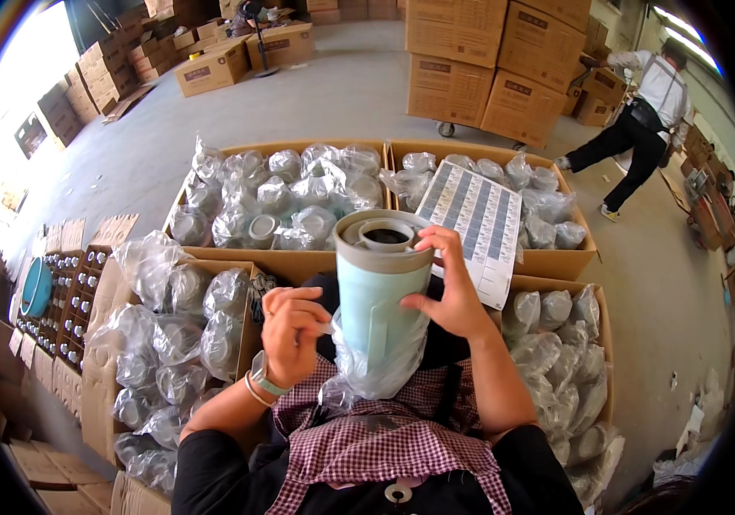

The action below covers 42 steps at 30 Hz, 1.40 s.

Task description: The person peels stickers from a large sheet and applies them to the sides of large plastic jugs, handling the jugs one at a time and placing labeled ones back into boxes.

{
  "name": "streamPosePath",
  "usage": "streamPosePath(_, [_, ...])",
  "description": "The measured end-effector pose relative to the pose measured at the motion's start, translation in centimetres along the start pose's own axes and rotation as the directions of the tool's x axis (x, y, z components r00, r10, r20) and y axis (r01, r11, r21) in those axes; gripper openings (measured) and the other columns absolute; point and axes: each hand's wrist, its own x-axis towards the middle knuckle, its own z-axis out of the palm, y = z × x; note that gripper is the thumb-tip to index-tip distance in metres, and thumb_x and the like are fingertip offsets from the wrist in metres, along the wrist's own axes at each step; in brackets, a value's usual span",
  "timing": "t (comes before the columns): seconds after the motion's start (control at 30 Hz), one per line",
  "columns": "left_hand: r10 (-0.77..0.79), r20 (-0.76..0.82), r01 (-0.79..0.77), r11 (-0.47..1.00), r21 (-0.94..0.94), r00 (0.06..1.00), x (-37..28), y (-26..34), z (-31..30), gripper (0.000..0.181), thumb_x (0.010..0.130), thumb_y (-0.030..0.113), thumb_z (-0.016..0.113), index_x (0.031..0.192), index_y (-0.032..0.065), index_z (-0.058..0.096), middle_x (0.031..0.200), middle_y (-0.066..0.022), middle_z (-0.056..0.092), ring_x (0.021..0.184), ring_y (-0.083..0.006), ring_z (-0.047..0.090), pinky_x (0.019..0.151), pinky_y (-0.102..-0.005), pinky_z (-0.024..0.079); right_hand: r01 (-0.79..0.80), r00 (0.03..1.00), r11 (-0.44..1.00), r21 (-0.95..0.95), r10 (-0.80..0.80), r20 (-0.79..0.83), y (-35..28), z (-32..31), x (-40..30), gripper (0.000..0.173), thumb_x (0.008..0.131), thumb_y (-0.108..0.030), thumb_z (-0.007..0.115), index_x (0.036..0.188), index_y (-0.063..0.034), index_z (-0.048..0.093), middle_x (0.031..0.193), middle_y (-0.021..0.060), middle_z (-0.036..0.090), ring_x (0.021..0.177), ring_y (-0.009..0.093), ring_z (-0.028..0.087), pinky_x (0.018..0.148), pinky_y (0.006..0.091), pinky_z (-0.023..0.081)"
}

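A pale blue tumbler (pixel 377 290) with a grey-beige rim and a round dark opening in its top stands upright before my chest. A clear plastic bag (pixel 380 370) wraps its lower part and is bunched beneath it. My right hand (pixel 454 283) grips the tumbler's upper right side, fingers on the rim and thumb on the body. At the left, my left hand (pixel 293 331) pinches the edge of the bag beside the tumbler. Behind the tumbler, a printed sheet of stickers (pixel 474 219) lies across the boxes.
Open cartons of bagged tumblers surround me: far left (pixel 277 193), far right (pixel 541 199), near left (pixel 174 341) and near right (pixel 561 367). A blue basin (pixel 36 287) rests on divided boxes at left. Stacked cartons (pixel 451 71) stand on a wheeled cart; a person (pixel 647 116) walks beside it.
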Motion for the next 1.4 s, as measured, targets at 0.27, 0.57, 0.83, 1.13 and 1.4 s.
streamPosePath(0.27, [-0.807,0.146,0.484,0.476,0.734,0.572,-9.7,-17.0,-3.1,0.002,0.078,0.017,0.070,0.076,0.0173,0.069,0.120,-0.0032,0.063,0.124,-0.0286,0.050,0.097,-0.0641,0.034,-0.056,0.998,0.998,0.033,0.057,-0.019,0.4,0.6,0.1,0.081,0.064,-0.010,0.092,0.130,-0.0119,0.045,0.135,0.0119,0.040,0.130,0.031,0.042,0.105,0.0432,0.041])
streamPosePath(0.57, [-0.785,0.183,0.276,0.411,0.869,0.592,-14.3,-22.9,-2.1,0.039,0.076,0.021,0.077,0.111,0.0162,0.060,0.165,-0.0095,0.020,0.155,-0.0363,0.011,0.111,-0.0744,0.015,0.017,0.999,1.000,-0.003,-0.017,-0.032,-0.4,-0.6,-0.9,0.078,0.062,-0.006,0.090,0.127,-0.0106,0.048,0.135,0.0142,0.043,0.130,0.034,0.043,0.109,0.0437,0.037])
streamPosePath(0.83, [-0.860,0.434,-0.166,0.403,0.900,0.269,-6.3,-22.7,-0.2,0.094,0.057,0.040,0.092,0.137,0.0139,0.050,0.161,-0.0177,0.026,0.153,-0.0398,0.017,0.112,-0.0755,0.013,0.063,0.995,0.997,0.032,-0.060,-0.083,0.0,-1.0,-1.9,0.082,0.064,-0.007,0.089,0.136,-0.0113,0.049,0.141,0.0145,0.041,0.135,0.040,0.039,0.111,0.0491,0.038])
streamPosePath(1.13, [-0.548,0.640,0.653,0.751,0.095,0.538,0.6,-25.0,25.4,0.064,0.090,0.032,0.076,0.134,-0.0064,0.050,0.116,-0.0198,0.068,0.102,-0.0245,0.067,0.086,-0.0373,0.053,0.190,0.978,0.980,0.060,-0.184,-0.096,1.2,0.0,-2.9,0.088,0.077,-0.028,0.084,0.153,-0.0162,0.040,0.161,0.0173,0.027,0.145,0.045,0.028,0.115,0.0559,0.031])
streamPosePath(1.4, [-0.621,0.771,0.884,0.429,0.186,0.139,0.8,-27.1,28.6,0.054,0.080,0.020,0.086,0.122,-0.0065,0.064,0.082,-0.0039,0.070,0.066,-0.0113,0.062,0.055,-0.0260,0.047,-0.238,0.864,0.944,0.230,0.314,-0.393,14.6,-2.4,-0.3,0.041,0.091,-0.019,0.070,0.126,-0.0034,0.057,0.120,0.0109,0.063,0.111,0.025,0.062,0.094,0.0389,0.049])
